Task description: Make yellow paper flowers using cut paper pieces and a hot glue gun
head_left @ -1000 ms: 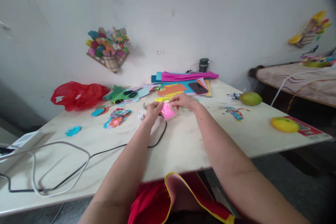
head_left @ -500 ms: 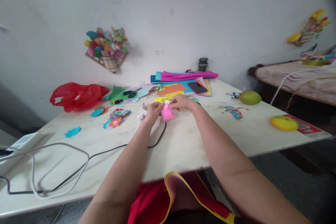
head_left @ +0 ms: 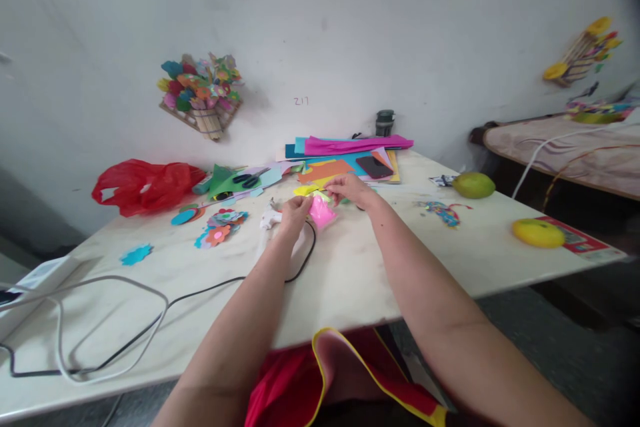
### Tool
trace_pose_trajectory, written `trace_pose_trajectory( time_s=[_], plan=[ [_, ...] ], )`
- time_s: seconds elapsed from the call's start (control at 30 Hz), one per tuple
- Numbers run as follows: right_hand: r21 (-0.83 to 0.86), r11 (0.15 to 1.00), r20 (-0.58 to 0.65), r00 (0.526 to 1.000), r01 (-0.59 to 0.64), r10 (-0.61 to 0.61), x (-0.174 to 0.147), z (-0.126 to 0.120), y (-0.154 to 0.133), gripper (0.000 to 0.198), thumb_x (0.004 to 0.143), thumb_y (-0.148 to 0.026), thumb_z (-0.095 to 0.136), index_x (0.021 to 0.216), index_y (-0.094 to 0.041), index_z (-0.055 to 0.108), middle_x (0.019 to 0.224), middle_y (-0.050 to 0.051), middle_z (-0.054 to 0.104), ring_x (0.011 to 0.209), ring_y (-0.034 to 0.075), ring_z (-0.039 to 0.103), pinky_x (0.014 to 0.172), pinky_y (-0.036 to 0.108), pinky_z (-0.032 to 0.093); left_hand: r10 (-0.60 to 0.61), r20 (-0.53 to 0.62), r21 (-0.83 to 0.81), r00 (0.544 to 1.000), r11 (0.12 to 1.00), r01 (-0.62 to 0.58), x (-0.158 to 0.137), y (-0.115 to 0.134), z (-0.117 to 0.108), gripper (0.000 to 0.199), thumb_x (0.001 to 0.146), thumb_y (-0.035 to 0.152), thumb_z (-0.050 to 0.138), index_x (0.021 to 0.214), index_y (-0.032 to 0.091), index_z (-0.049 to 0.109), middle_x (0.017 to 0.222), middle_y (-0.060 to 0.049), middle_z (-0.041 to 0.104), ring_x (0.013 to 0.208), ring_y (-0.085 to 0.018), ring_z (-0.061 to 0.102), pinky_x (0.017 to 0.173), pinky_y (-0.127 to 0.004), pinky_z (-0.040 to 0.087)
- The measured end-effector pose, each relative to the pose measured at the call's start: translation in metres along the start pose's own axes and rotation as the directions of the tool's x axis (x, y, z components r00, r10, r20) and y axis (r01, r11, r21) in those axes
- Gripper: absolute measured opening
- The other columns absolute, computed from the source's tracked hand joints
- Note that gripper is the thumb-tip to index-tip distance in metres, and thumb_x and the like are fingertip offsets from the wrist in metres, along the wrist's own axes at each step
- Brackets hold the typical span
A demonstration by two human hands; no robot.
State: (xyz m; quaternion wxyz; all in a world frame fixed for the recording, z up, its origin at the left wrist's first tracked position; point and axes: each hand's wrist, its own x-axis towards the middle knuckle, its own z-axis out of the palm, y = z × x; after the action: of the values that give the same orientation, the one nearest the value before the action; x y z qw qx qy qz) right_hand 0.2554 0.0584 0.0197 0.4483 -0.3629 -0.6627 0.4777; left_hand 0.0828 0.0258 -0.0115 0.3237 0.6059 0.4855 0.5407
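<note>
A packet (head_left: 323, 213) is pinched by the left hand (head_left: 295, 215) and seemingly picked at by the right hand (head_left: 349, 190), fingers narrowed, hold unclear; steadiness seems needed next.

The one marking that can be read is a short number, "217" (head_left: 301, 101), in thin reddish strokes on the pale wall (head_left: 325, 47) at the far side, above the table's far edge and to the right of the flower wall hanging (head_left: 203, 90); its first character could be either a 2 or a Z. At the right end of the table, a red-and-white printed sheet (head_left: 583, 240) lies partly under a yellow fruit (head_left: 539, 233), its print too small and blurred to make out
</note>
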Motion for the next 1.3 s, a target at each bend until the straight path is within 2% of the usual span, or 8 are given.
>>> trace_pose_trajectory(
  time_s=[0.07, 0.17, 0.3, 0.53, 0.8, 1.07, 1.17, 1.3],
  plan=[
    [0.097, 0.995, 0.011, 1.000, -0.001, 0.000, 0.000, 0.000, 0.001, 0.010, 0.070, -0.020, 0.061, 0.072, -0.011, 0.060, 0.059, 0.000, 0.059, 0.044, 0.007, 0.051, 0.045, 0.022, 0.047, 0.039, -0.028, 0.176, 0.999, 0.984, -0.033, 0.000, 0.002, 0.006, 0.033, 0.074, 0.044, 0.049, 0.056, 0.016, 0.054, 0.049, 0.002, 0.048, 0.050, -0.011, 0.046, 0.052, -0.023, 0.034],
    [0.140, 0.990, 0.010, 1.000, -0.005, 0.004, -0.001, -0.001, 0.001, 0.020, 0.069, -0.030, 0.065, 0.068, -0.011, 0.059, 0.057, 0.000, 0.058, 0.041, 0.006, 0.048, 0.040, 0.020, 0.044, 0.164, -0.034, 0.508, 0.986, 0.852, -0.124, -0.002, 0.009, 0.013, 0.032, 0.074, 0.044, 0.051, 0.058, 0.018, 0.063, 0.058, -0.002, 0.058, 0.072, -0.018, 0.055, 0.074, -0.032, 0.038],
    [0.198, 0.980, -0.015, 1.000, 0.017, -0.014, -0.003, -0.003, 0.000, 0.028, 0.068, -0.038, 0.066, 0.067, -0.013, 0.056, 0.054, -0.001, 0.056, 0.037, 0.005, 0.045, 0.033, 0.017, 0.036, 0.250, -0.035, 0.688, 0.968, 0.709, -0.158, -0.007, 0.015, 0.019, 0.030, 0.076, 0.044, 0.050, 0.068, 0.024, 0.070, 0.076, -0.006, 0.065, 0.096, -0.023, 0.052, 0.094, -0.042, 0.026],
    [0.198, 0.980, -0.012, 1.000, 0.017, -0.015, -0.004, -0.002, -0.002, 0.023, 0.063, -0.030, 0.071, 0.064, -0.012, 0.056, 0.053, -0.001, 0.056, 0.041, 0.005, 0.046, 0.038, 0.018, 0.041, 0.233, 0.027, 0.704, 0.972, 0.686, -0.184, -0.013, 0.020, 0.016, 0.029, 0.078, 0.043, 0.050, 0.069, 0.024, 0.070, 0.078, -0.005, 0.066, 0.093, -0.022, 0.052, 0.096, -0.043, 0.024],
    [0.270, 0.963, -0.014, 1.000, -0.010, 0.014, -0.003, -0.004, 0.001, 0.013, 0.074, -0.017, 0.060, 0.086, -0.012, 0.060, 0.071, 0.004, 0.066, 0.051, 0.007, 0.054, 0.050, 0.022, 0.050, 0.216, 0.021, 0.680, 0.976, 0.712, -0.172, -0.009, 0.017, 0.010, 0.033, 0.080, 0.039, 0.046, 0.061, 0.020, 0.065, 0.064, -0.001, 0.064, 0.077, -0.016, 0.055, 0.095, -0.036, 0.024],
    [0.177, 0.984, -0.065, 0.998, -0.015, 0.027, -0.003, -0.001, 0.000, 0.030, 0.069, -0.041, 0.065, 0.064, -0.014, 0.053, 0.052, -0.002, 0.055, 0.038, 0.004, 0.041, 0.032, 0.016, 0.032, 0.191, 0.033, 0.649, 0.981, 0.742, -0.166, -0.007, 0.015, 0.016, 0.035, 0.078, 0.038, 0.046, 0.053, 0.019, 0.060, 0.056, 0.000, 0.062, 0.061, -0.013, 0.052, 0.098, -0.036, 0.021],
    [0.132, 0.991, -0.114, 0.993, 0.000, 0.015, -0.003, 0.000, -0.002, 0.030, 0.062, -0.038, 0.071, 0.062, -0.015, 0.052, 0.052, -0.002, 0.055, 0.039, 0.004, 0.042, 0.035, 0.016, 0.035, 0.153, 0.005, 0.599, 0.988, 0.791, -0.125, -0.006, 0.014, 0.021, 0.031, 0.079, 0.039, 0.046, 0.062, 0.020, 0.064, 0.060, 0.001, 0.064, 0.062, -0.013, 0.054, 0.099, -0.037, 0.020],
    [0.095, 0.995, -0.204, 0.978, -0.019, 0.038, -0.003, 0.001, -0.004, 0.034, 0.070, -0.045, 0.062, 0.062, -0.014, 0.053, 0.050, -0.001, 0.053, 0.036, 0.004, 0.041, 0.031, 0.017, 0.030, 0.159, 0.036, 0.623, 0.987, 0.768, -0.147, -0.008, 0.014, 0.028, 0.026, 0.080, 0.039, 0.046, 0.078, 0.023, 0.067, 0.075, -0.001, 0.068, 0.078, -0.017, 0.057, 0.102, -0.042, 0.012]
  ],
)
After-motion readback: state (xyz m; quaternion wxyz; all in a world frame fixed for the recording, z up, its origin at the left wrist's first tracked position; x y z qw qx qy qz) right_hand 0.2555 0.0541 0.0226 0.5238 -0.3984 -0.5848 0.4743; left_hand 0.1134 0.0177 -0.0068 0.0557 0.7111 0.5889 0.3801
